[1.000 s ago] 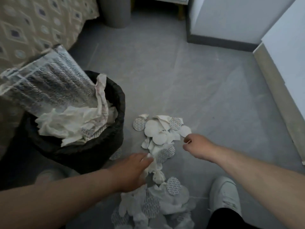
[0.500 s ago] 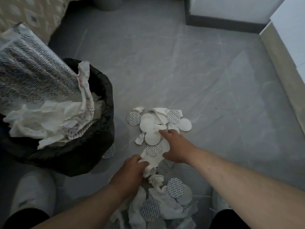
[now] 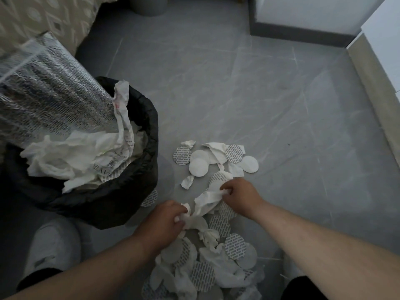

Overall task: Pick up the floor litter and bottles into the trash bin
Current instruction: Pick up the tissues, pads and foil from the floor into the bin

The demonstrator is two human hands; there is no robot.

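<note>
Left arm: bare forearm comes in from the lower left, angled up toward the pile.
Left hand (image 3: 164, 224): back turned up, fingers curled under. The fingertips pinch a crumpled white wad (image 3: 187, 215) at the near middle of the pile.
Right arm: bare forearm enters from the lower right and crosses the frame toward the centre.
Right hand (image 3: 240, 194): knuckles up, fingers and thumb bent tight on one end of a creased paper strip (image 3: 206, 200).
Paper strip: it sags down and left from the right hand toward the left hand. Whether it joins the wad cannot be told.
Litter (image 3: 202, 276): white paper scraps and round discs, some plain and some printed with grey dashes, lie on the floor (image 3: 238, 83). They spread from between the person's feet up past both hands.
Far cluster: a plain disc (image 3: 198, 167) and a printed disc (image 3: 182, 156) lie beyond the right hand — apart from its fingers.
Trash bin (image 3: 151, 126): black-lined, just left of the pile, heaped with white paper. A silver foil bag (image 3: 47, 89) sticks up out of it.
Stray disc (image 3: 149, 198): lies against the bin's base.
Shoe (image 3: 52, 245): pale, at the lower left, near the bin.
</note>
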